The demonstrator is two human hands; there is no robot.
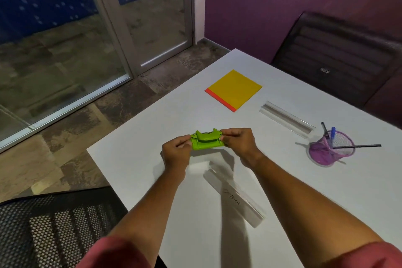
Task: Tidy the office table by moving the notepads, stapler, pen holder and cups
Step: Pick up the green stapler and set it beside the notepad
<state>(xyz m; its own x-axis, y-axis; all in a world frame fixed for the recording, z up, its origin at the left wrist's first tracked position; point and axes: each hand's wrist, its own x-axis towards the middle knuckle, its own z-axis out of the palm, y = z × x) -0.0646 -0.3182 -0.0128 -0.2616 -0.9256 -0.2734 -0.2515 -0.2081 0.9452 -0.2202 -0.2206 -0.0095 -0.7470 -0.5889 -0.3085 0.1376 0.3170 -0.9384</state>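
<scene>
Both hands (176,152) (239,143) pinch the stapler (205,142) ends; we're moving it, next likely toward the notepad (235,89) at one o'clock

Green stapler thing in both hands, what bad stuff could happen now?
The green stapler is only pinched at its ends by the left hand and right hand, so it might slip and drop onto the clear ruler below. The pink pen holder leans over, so a bump could spill its pens.
</scene>
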